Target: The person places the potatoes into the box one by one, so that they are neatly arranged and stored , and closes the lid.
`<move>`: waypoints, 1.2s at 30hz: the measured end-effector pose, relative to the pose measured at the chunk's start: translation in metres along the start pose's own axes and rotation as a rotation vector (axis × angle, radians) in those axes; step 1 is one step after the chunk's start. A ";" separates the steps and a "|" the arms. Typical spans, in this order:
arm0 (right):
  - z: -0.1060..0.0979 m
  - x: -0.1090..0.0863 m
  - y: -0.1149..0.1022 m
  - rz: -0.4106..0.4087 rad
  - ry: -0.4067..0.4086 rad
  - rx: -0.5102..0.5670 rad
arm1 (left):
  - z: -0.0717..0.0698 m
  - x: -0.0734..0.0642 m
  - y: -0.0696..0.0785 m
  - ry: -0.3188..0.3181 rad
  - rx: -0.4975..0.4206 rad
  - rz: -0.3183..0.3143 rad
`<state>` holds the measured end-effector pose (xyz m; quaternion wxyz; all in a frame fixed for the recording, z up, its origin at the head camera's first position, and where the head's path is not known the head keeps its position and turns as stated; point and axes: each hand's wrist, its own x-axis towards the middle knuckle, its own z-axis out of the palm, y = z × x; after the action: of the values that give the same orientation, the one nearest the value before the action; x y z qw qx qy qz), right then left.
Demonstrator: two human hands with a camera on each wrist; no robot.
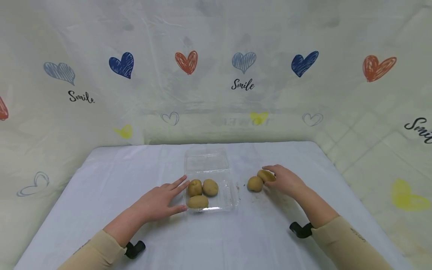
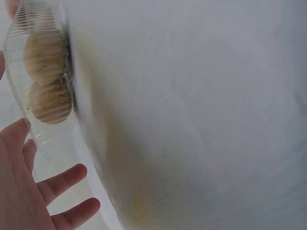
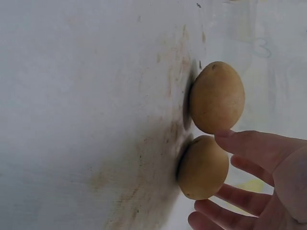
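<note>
A clear plastic clamshell box (image 1: 225,194) lies with its lid laid back, holding three potatoes (image 1: 210,187) in its left part. My left hand (image 1: 161,202) is at the box's left side, fingers spread and straight, tips right at its wall. Through the plastic, the left wrist view shows potatoes (image 2: 45,56). To the right of the box, two more potatoes lie side by side on the cloth. My right hand (image 1: 285,181) holds the farther potato (image 3: 204,167) between thumb and fingers. The thumb tip overlaps the nearer potato (image 3: 218,98) in the right wrist view.
A white cloth (image 1: 162,240) covers the table, with brown dirt specks (image 3: 136,191) around the two loose potatoes. Behind stands a pale curtain (image 1: 209,33) printed with hearts. Small black devices (image 1: 301,230) sit at both wrists.
</note>
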<state>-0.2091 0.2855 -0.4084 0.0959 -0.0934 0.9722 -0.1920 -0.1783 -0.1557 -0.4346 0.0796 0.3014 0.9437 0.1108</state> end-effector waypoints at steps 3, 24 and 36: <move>0.003 0.003 0.003 0.006 -0.009 0.007 | 0.000 0.000 0.001 0.001 0.002 0.003; 0.006 0.010 0.008 0.046 0.004 0.069 | 0.002 0.000 0.000 0.014 0.021 0.006; -0.007 0.004 0.004 0.032 0.065 0.083 | 0.001 0.000 0.000 0.004 0.022 -0.001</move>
<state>-0.2148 0.2912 -0.4044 0.0714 -0.0674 0.9673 -0.2337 -0.1775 -0.1555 -0.4355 0.0742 0.3017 0.9451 0.1009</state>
